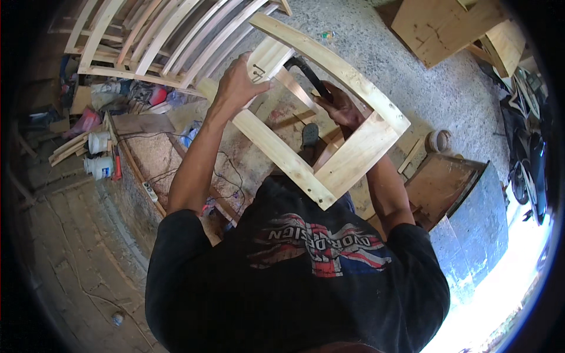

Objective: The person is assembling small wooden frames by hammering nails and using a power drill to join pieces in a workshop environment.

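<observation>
A pale wooden frame (359, 150) of joined boards is held up in front of my chest. My left hand (236, 85) grips its upper left part, fingers wrapped round a short board (266, 59) that has dark bent metal pieces, nail-like, on its face. My right hand (341, 106) reaches inside the frame, closed round a dark curved hand tool (307, 73). The tool's far end is against or very close to that short board; contact cannot be made out. Part of the right wrist is hidden behind the frame's right side.
Slatted wooden pieces (159, 38) stand at the far left. Buckets (99, 166) and a red-handled tool (116, 165) lie to the left. A wooden box (444, 29) is at the far right, a roll of tape (439, 141) nearer. Cables (238, 176) cross the floor.
</observation>
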`<state>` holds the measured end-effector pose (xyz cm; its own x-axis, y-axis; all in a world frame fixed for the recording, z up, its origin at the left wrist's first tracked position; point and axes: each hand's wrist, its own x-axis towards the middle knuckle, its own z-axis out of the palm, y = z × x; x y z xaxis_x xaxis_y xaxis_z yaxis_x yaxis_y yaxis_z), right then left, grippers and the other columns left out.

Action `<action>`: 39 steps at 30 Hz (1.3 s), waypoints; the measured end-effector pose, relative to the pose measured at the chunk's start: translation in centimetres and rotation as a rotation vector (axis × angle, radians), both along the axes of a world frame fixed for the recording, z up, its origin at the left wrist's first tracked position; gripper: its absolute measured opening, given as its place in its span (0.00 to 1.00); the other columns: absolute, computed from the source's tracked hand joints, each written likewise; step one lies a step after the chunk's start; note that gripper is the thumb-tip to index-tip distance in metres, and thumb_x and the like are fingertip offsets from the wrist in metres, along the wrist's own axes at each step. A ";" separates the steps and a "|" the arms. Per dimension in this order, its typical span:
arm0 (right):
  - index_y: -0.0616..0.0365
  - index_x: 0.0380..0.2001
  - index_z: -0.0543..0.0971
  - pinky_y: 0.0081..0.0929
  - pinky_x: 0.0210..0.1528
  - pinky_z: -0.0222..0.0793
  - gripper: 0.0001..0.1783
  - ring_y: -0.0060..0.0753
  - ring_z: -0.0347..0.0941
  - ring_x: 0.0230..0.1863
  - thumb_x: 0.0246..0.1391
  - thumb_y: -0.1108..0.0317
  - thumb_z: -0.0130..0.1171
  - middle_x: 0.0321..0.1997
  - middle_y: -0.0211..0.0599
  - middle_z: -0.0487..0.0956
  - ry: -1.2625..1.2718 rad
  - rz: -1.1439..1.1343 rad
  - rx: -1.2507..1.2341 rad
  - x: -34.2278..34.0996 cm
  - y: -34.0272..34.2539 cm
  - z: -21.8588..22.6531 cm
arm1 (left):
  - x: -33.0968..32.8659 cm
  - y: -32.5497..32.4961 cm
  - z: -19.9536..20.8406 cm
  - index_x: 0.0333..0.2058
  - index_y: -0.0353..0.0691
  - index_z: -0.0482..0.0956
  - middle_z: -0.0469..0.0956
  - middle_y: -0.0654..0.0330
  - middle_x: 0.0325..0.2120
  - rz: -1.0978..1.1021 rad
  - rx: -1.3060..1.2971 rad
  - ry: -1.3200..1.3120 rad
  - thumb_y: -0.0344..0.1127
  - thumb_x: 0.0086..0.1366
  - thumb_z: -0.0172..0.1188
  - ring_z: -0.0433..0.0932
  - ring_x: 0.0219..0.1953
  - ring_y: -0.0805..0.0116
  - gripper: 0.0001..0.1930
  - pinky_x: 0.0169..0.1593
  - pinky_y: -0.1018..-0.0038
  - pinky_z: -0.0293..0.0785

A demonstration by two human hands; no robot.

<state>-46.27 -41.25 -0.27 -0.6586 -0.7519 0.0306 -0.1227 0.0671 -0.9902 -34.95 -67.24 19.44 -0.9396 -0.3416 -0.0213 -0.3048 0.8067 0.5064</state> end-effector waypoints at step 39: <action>0.61 0.73 0.65 0.39 0.69 0.67 0.49 0.42 0.68 0.69 0.54 0.59 0.79 0.67 0.49 0.75 0.291 0.007 0.017 -1.3 -6.4 6.7 | 2.2 4.1 -0.9 0.37 0.31 0.84 0.87 0.54 0.31 0.321 0.020 0.383 0.35 0.61 0.74 0.84 0.33 0.70 0.13 0.41 0.72 0.79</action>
<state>-47.53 -47.66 6.42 -0.6188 -0.7583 0.2051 -0.4018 0.0812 -0.9121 -32.80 -63.10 18.57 -0.7284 -0.6182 0.2954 -0.3256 0.6916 0.6447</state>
